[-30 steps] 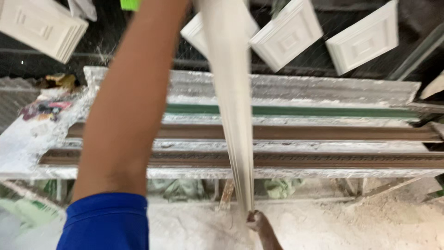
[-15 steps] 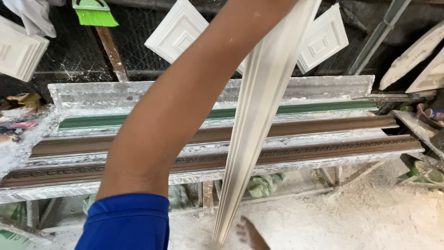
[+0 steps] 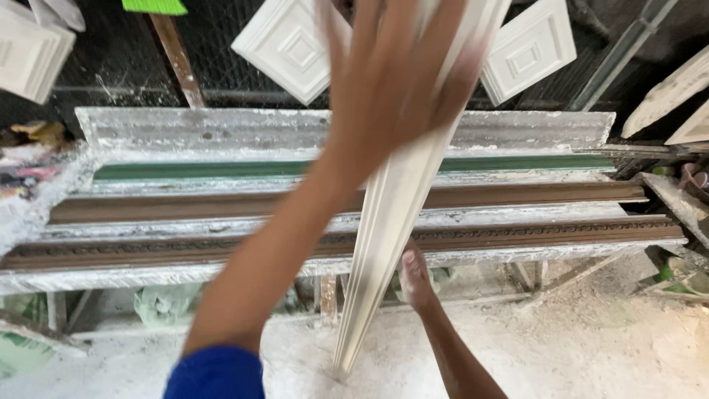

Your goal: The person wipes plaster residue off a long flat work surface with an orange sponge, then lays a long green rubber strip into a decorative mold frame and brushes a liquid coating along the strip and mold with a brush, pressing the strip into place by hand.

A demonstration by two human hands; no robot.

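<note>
At the top of the head view, the left hand lies against the upper stretch of a long white moulding strip, its fingers spread and blurred; they rest on the strip's face, but whether they curl round its far edge cannot be told. The forearm runs down from that hand to a blue sleeve at the bottom edge. Lower down, the right hand touches the right edge of the same strip; its fingers are on the hidden side, so whether they are clasped or slack cannot be told, and its bare forearm leads off toward the lower right.

The strip stands nearly upright, tilted with its top to the right, its ribbed face toward the camera and its lower end down on the white, dusty floor. It crosses in front of a long workbench crusted with white plaster. On the bench lie long moulds side by side: a green one farthest back, a plain brown one in the middle, and a darker brown one with a carved pattern nearest.

Behind the bench, square white panels hang tilted against dark mesh: one left of the raised hand, one right of it, one at the far left. A wooden handle slants down below a bright green piece
</note>
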